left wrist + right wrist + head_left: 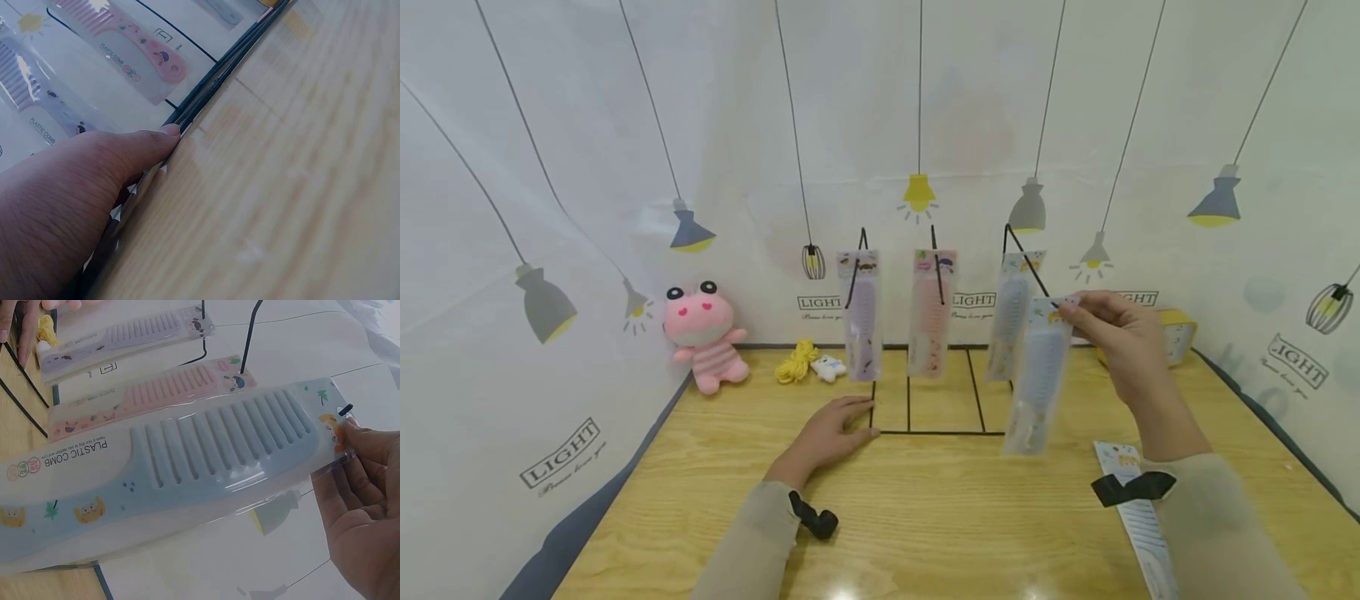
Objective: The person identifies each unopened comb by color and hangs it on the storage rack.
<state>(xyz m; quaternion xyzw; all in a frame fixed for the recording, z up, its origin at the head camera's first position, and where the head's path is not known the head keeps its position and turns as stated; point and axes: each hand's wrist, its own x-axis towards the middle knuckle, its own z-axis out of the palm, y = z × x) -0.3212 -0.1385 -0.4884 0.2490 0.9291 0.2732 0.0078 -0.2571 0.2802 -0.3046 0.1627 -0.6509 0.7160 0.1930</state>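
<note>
My right hand (pixel 1123 342) pinches the top edge of a packaged blue comb (pixel 1037 383) between thumb and fingers. In the right wrist view, the tip of a black wire hook (pixel 345 410) pokes through the package top. Behind it, another packaged blue comb (pixel 1011 292) hangs on the same hook. A pink comb (pixel 931 333) and a purple comb (pixel 860 321) hang in packages on the other hooks. Near the front left corner of the black wire rack (pixel 940 432), my left hand (pixel 827 437) rests with extended fingers, its thumb touching the base wire (pixel 215 81).
Another packaged comb (pixel 1138 533) lies on the table at right, partly under my right sleeve. A pink plush toy (pixel 707 333), yellow yarn (pixel 796 362) and a small white figure (pixel 829 368) stand at back left. A yellow clock (pixel 1178 337) is behind my right hand.
</note>
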